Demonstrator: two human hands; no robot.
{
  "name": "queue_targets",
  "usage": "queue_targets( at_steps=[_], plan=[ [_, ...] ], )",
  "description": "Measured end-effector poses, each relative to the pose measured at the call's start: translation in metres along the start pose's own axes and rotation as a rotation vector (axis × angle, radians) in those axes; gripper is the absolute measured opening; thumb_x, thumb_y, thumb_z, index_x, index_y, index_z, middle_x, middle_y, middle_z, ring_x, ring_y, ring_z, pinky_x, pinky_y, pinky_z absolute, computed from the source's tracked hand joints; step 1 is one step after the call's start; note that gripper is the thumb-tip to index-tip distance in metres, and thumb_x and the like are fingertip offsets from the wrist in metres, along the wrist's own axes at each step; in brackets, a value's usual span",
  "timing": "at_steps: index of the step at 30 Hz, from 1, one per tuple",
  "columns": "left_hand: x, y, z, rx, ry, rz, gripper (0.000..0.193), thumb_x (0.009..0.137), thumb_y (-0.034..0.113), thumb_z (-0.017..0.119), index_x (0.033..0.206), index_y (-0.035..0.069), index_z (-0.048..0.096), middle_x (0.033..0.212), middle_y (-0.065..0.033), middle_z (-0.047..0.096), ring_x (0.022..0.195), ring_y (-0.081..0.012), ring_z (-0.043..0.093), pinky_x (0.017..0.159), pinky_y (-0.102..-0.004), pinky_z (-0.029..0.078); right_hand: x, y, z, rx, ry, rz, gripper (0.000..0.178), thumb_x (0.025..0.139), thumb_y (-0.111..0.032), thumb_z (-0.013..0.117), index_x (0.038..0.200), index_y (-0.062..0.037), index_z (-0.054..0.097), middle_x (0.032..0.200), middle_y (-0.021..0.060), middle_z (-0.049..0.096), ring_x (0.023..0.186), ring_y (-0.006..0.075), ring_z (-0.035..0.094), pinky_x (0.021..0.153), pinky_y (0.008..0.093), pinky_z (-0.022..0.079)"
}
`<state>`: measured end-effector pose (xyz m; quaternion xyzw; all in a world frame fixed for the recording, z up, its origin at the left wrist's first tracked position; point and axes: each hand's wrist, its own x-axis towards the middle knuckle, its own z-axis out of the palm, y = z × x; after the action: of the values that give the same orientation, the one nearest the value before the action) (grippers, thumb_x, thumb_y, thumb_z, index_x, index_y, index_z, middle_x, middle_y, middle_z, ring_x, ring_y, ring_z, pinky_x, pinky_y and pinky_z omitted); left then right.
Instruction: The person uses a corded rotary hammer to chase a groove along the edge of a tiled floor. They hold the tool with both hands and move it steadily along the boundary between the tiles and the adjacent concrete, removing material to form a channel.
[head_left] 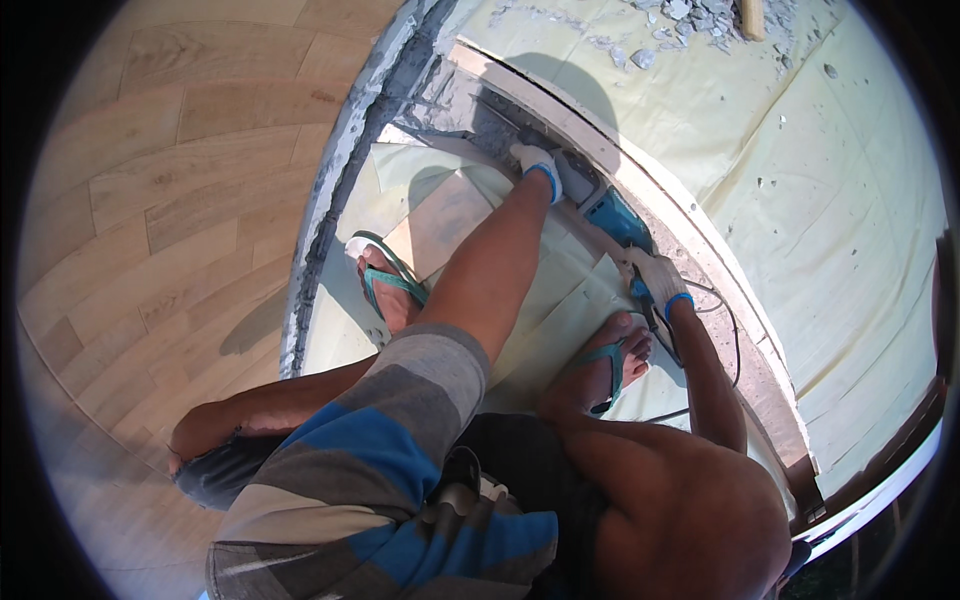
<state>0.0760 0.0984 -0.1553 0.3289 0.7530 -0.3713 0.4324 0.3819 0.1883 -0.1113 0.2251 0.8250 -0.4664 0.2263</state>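
A corded teal power tool (615, 217) with a grey front housing lies low along a narrow strip of bare concrete, pointing up and left. My left hand (538, 165), in a white glove with a blue cuff, is closed at its front end; shadow makes the working tip hard to make out. My right hand (658, 278), gloved the same way, wraps round the rear handle. From there a black cable (732, 335) loops down past my right forearm. Pale sheeting (540, 300) lies under my feet, next to the tool.
Wood-look tiles (220, 150) cover the left side, ending at a broken concrete edge (345, 150). A long pale strip (690, 215) curves right of the tool. Grey rubble (690, 20) and a wooden handle (752, 18) lie on the far sheeting. My sandalled feet flank the work.
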Motion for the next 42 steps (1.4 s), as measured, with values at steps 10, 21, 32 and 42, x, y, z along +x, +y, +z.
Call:
queue_targets(
  at_steps=[10,21,32,42],
  plan=[
    [-0.004,0.002,-0.002,0.143,0.105,-0.028,0.048,0.099,0.038,0.060,0.143,0.017,0.066,0.144,-0.0049,0.065,0.134,-0.0313,0.059,0.101,-0.0605,0.044,0.023,-0.010,-0.002,0.538,0.060,0.571,0.076,0.083,-0.051,0.070,0.129,0.0086,0.060,0.120,0.0270,0.069,0.110,0.0340,0.069,0.095,0.0403,0.052],
    [-0.025,-0.015,-0.013,0.207,0.055,-0.108,0.048,0.102,0.039,0.057,0.144,0.017,0.065,0.146,-0.0022,0.064,0.136,-0.0258,0.058,0.105,-0.0610,0.044,0.032,-0.037,0.002,0.538,0.084,0.430,0.058,0.087,-0.049,0.064,0.112,0.0026,0.072,0.118,0.0350,0.068,0.115,0.0467,0.064,0.099,0.0475,0.050],
    [-0.045,-0.012,-0.030,0.221,0.005,-0.099,0.056,0.105,0.044,0.053,0.153,0.016,0.054,0.157,-0.0070,0.053,0.144,-0.0337,0.050,0.112,-0.0614,0.039,0.038,-0.033,0.005,0.217,0.096,0.566,0.075,0.088,-0.057,0.061,0.127,0.0069,0.068,0.138,0.0356,0.057,0.132,0.0468,0.054,0.114,0.0472,0.041],
    [-0.017,-0.023,-0.010,0.259,-0.010,-0.158,0.057,0.102,0.043,0.051,0.152,0.016,0.056,0.157,-0.0076,0.053,0.144,-0.0336,0.050,0.112,-0.0627,0.036,0.043,-0.052,-0.001,0.056,0.040,0.602,0.086,0.088,-0.063,0.057,0.135,0.0092,0.062,0.137,0.0337,0.060,0.131,0.0463,0.056,0.115,0.0469,0.041]
  ],
)
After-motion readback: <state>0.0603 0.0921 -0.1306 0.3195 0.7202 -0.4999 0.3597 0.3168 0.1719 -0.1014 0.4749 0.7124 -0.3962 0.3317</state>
